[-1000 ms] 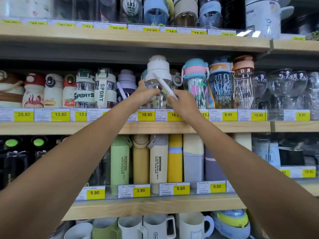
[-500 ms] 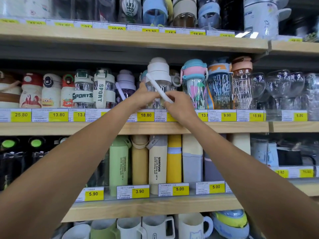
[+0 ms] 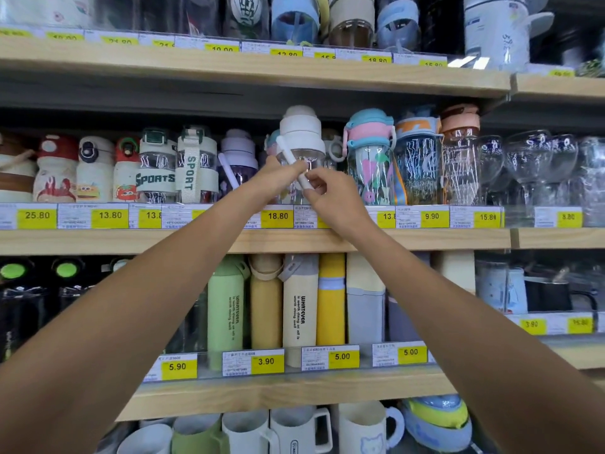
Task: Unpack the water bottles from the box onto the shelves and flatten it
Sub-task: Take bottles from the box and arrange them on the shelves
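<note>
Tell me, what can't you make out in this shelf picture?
- The box: nowhere in the head view.
- White-capped bottle: lower body hidden behind the left hand and the right hand, which pinches its strap.
- Left hand's grip: its fingers are hidden by the hand itself.
- Price tag below that bottle: price covered by the right wrist.
- Top-shelf bottles: cut off by the upper edge.
- Small print on the tags: too small to read.
</note>
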The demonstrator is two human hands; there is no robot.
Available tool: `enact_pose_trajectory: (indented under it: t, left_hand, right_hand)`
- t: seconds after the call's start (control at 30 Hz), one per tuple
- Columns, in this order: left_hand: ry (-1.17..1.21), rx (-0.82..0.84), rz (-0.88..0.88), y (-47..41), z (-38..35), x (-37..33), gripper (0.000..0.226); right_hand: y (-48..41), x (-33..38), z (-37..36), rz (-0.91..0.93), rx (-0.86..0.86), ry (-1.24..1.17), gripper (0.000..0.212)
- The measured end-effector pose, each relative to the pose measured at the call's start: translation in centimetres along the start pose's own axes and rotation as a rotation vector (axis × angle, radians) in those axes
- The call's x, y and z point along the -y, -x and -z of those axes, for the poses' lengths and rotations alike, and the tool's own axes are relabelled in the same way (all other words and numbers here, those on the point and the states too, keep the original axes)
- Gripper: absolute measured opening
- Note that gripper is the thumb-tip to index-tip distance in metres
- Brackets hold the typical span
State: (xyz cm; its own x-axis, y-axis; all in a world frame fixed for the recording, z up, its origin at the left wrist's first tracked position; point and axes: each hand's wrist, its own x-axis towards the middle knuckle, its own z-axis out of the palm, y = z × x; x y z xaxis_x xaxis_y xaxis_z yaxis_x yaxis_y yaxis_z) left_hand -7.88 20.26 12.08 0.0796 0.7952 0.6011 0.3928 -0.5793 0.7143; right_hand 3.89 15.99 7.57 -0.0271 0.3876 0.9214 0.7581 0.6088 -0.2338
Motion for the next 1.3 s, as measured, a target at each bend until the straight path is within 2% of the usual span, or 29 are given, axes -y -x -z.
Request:
enact_pose_trajectory:
  t: [0.1,0.27,0.4,0.63,0.77,0.97,1.07,1.13,1.2,1.3]
  left_hand:
    - [0.007,-0.049,0.018,0.6,-0.2,-0.2,0.073]
    - [0.048,-0.189,-0.094,2.5,-1.7,-1.1,0.069]
    - [-0.006,-0.244,-0.07,4.9,-3.7,-2.2,0.072]
    - [-0.006,-0.315,-0.083,10.6,-10.2,-5.2,0.063]
    - [0.081,-0.159,-0.044,14.3,-16.2,-7.3,0.057]
    - [0.236,0.122,0.003,21.4,-28.9,-11.7,0.039]
    - [0.238,0.221,0.001,24.7,-35.0,-13.0,0.006]
    - [0.217,0.331,0.026,27.6,-40.5,-13.8,0.01]
    - [0.217,0.441,0.061,30.4,-45.2,-14.2,0.023]
    - [0.24,0.602,0.085,34.6,-51.3,-14.2,0.023]
  right_hand:
    - [0.4,-0.1,0.3,-0.019,-0.006,0.008,0.014]
    - [1.0,-0.1,1.4,-0.089,-0.033,-0.061,0.018]
    - [1.9,-0.2,3.0,-0.102,-0.024,-0.085,0.02]
    - [6.0,-3.1,10.7,-0.175,0.005,-0.065,0.023]
    - [9.5,-6.7,16.9,-0.287,0.017,-0.034,0.022]
    - [17.7,-13.7,28.7,-0.476,0.102,0.088,0.019]
    - [22.5,-16.8,33.5,-0.564,0.107,0.119,0.016]
    - [26.8,-19.5,37.6,-0.664,0.106,0.161,0.014]
    - [30.8,-21.8,41.2,-0.763,0.113,0.187,0.014]
    - [36.8,-24.5,46.2,-0.913,0.121,0.165,0.015]
